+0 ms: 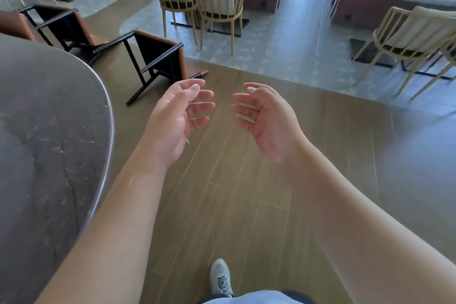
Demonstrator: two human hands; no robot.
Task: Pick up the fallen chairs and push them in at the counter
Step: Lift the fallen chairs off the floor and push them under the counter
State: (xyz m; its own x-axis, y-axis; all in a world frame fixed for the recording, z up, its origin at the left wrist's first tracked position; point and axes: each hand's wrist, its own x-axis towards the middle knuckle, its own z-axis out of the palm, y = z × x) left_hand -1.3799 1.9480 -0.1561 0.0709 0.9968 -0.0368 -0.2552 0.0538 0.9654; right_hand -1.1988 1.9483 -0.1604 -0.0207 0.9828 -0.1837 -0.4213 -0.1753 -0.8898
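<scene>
Both hands are out front, palms facing each other, fingers loosely curled and spread, holding nothing. The left hand (176,116) and right hand (265,116) float over the wood-plank floor (237,192), not touching anything. Just past the left hand's fingertips lies a fallen chair (160,57), black metal frame with tan leather-looking padding, tipped on its side right beside the counter (44,131). That counter is a dark, scuffed stone-like slab with a rounded edge. A second fallen chair (61,24) lies farther along the counter. Pale spindle-back chairs (197,0) stand upright well beyond, over on grey tile.
</scene>
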